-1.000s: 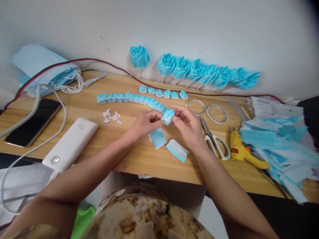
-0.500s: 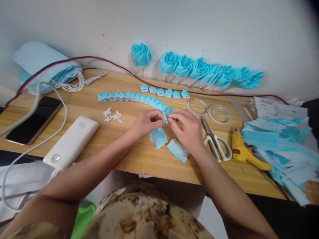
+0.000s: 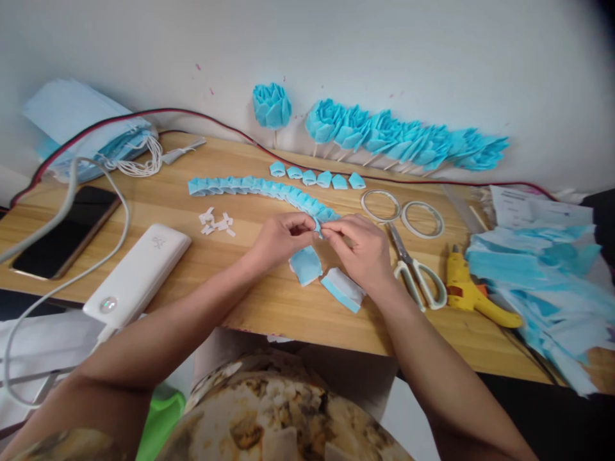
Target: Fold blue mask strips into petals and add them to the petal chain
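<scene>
Fingers of the left hand [image 3: 282,241] and right hand [image 3: 361,247], neither nearer, pinch a small blue piece [image 3: 318,226] between them, just before the curved row's [image 3: 259,187] right end.

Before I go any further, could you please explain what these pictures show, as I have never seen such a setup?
Of course. There is no machine here: you see a person's bare left hand and right hand. Every picture comes from one camera worn on that person's head, looking forward and down.

Both hands pinch a small blue piece over a wooden table. Just beyond them runs a curved row of folded blue pieces.

On the person's left lie a phone, a white battery pack and a stack of masks. On the right are scissors, a yellow glue gun and blue scraps. Blue flowers on sticks line the wall.
</scene>
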`<action>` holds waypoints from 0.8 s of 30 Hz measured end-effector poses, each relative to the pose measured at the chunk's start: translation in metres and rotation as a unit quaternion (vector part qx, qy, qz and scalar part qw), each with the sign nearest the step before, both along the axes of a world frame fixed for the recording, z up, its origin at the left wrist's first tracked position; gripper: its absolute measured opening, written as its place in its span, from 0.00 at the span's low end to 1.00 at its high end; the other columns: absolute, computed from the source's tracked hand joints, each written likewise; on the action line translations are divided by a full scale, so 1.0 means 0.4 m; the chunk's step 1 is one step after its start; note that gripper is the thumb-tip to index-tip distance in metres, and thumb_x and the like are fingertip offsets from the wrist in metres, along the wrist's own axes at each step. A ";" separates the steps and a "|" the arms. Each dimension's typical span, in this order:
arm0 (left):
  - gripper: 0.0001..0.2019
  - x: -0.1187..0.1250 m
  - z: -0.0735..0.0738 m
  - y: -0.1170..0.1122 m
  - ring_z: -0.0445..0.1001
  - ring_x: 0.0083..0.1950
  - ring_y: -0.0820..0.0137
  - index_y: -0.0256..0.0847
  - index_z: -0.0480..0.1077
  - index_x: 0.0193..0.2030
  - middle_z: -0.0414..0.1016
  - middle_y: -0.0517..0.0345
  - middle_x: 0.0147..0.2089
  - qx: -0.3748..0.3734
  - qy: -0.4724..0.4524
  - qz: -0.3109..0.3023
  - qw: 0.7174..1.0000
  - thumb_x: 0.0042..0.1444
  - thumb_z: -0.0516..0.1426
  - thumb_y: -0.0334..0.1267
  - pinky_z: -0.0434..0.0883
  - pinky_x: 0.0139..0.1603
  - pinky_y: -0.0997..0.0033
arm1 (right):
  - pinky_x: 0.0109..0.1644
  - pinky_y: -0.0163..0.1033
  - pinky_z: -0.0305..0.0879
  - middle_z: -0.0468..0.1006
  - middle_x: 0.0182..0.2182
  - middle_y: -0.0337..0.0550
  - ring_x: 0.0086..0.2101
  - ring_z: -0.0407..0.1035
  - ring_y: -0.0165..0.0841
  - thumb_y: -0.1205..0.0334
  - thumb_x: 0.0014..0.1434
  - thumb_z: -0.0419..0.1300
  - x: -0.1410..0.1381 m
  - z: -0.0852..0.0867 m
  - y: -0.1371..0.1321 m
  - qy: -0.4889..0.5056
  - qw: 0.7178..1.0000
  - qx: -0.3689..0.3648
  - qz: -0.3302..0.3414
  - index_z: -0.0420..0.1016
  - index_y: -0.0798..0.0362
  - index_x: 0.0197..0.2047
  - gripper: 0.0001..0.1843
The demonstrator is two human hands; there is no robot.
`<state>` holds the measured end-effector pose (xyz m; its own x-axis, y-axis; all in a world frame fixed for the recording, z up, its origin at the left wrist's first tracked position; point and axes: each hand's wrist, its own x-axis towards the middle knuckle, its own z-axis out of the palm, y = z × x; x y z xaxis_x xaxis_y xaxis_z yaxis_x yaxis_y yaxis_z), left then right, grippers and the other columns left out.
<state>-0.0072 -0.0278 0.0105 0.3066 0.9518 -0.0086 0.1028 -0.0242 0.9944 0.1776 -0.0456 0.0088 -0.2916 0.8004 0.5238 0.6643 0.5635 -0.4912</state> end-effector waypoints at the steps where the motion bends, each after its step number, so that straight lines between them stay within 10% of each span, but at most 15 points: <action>1: 0.06 0.000 0.000 0.000 0.59 0.27 0.77 0.38 0.71 0.27 0.65 0.65 0.24 0.001 0.000 0.000 1.000 0.48 0.61 0.38 0.58 0.29 0.75 | 0.40 0.43 0.67 0.83 0.32 0.42 0.35 0.75 0.37 0.64 0.66 0.60 -0.001 0.000 -0.001 0.002 1.000 0.000 0.001 0.81 0.49 0.37 0.08; 24: 0.07 0.000 0.010 -0.002 0.60 0.27 0.77 0.38 0.71 0.27 0.66 0.64 0.25 -0.011 -0.009 0.006 1.000 0.48 0.62 0.39 0.59 0.29 0.76 | 0.42 0.41 0.70 0.83 0.33 0.40 0.36 0.76 0.34 0.65 0.63 0.61 -0.005 0.012 -0.006 0.098 0.993 -0.068 0.004 0.81 0.48 0.37 0.07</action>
